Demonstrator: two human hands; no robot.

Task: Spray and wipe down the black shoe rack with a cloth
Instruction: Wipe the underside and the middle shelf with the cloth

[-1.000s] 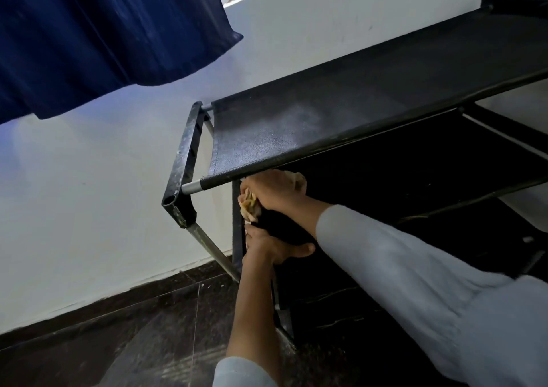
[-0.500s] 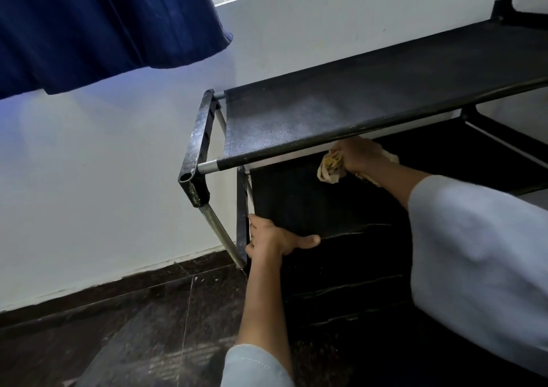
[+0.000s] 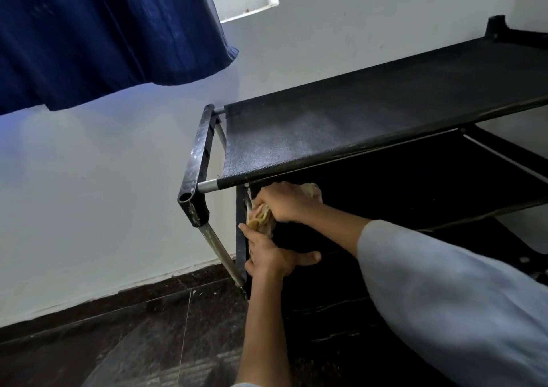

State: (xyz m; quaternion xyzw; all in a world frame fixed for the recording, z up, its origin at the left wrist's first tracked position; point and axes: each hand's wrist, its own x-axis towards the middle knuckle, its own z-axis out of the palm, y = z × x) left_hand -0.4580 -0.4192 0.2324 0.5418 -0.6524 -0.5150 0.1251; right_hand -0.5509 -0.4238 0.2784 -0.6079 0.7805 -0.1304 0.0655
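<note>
Matt black woven fabric shelf (image 3: 355, 125), scuffed glossy plastic corner bracket (image 3: 197, 161), dull metal tubes (image 3: 207, 185), crumpled tan cloth (image 3: 261, 217).

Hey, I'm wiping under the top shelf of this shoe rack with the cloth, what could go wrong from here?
1. The right hand works the cloth just under the top shelf, so knuckles may scrape its front bar.
2. The shoe rack looks light; hard rubbing could shift it, though the left hand braces the side post.
3. The cloth sits right above the left fingers, so they may get pinched.

No text, label, brand, number or sign can be read on anything in view.
</note>
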